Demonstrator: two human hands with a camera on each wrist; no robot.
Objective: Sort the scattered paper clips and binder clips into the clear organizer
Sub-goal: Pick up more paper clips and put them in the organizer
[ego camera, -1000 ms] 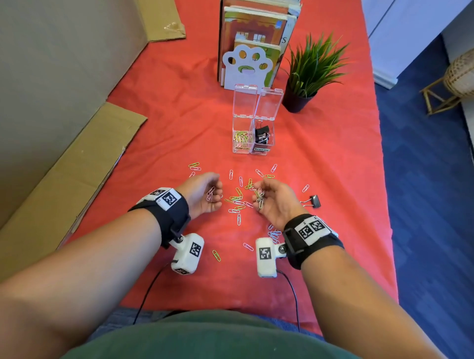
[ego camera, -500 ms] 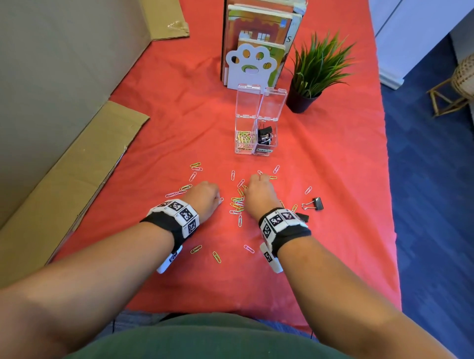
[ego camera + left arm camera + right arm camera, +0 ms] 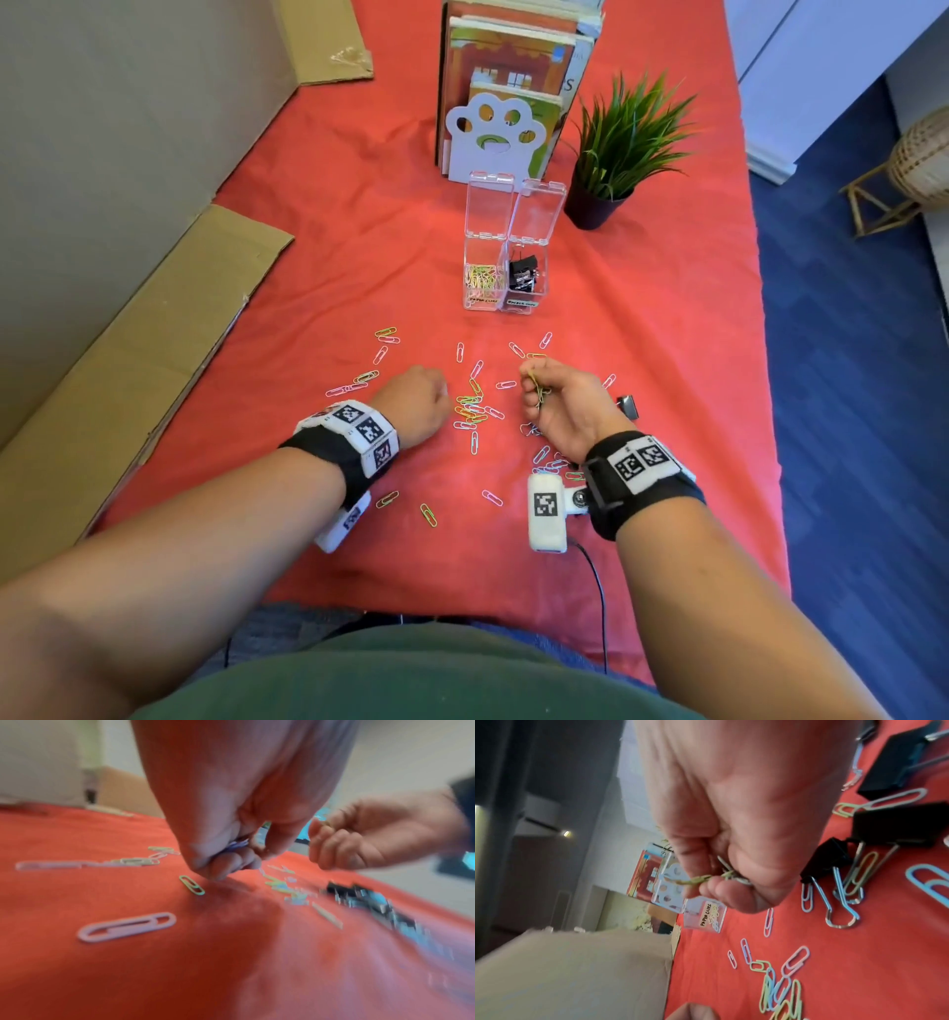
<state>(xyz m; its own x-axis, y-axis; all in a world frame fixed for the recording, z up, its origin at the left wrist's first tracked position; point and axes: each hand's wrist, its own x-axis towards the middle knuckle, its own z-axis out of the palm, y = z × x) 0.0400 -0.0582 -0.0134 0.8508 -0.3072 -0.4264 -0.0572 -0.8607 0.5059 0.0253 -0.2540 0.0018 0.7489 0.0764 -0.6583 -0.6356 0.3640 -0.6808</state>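
Left hand (image 3: pixel 417 398) fingers pinching gathered clips low on the red desk (image 3: pixel 359 246); scattered paper clips (image 3: pixel 472 411) between hands, light, springy, slippery, best pinched edgewise; right hand (image 3: pixel 562 406) fingers clamped on several; clear organizer (image 3: pixel 506 280) beyond.

Left hand (image 3: pixel 417 401) curling into fist, knuckles up, fingertips (image 3: pixel 226 866) pressing down, grip closing on small bundle. Right hand (image 3: pixel 565 406) lifting slightly, palm turning inward, thumb and fingers (image 3: pixel 721 888) pinching thin bundle. Both forearms reaching forward, wrists banded.
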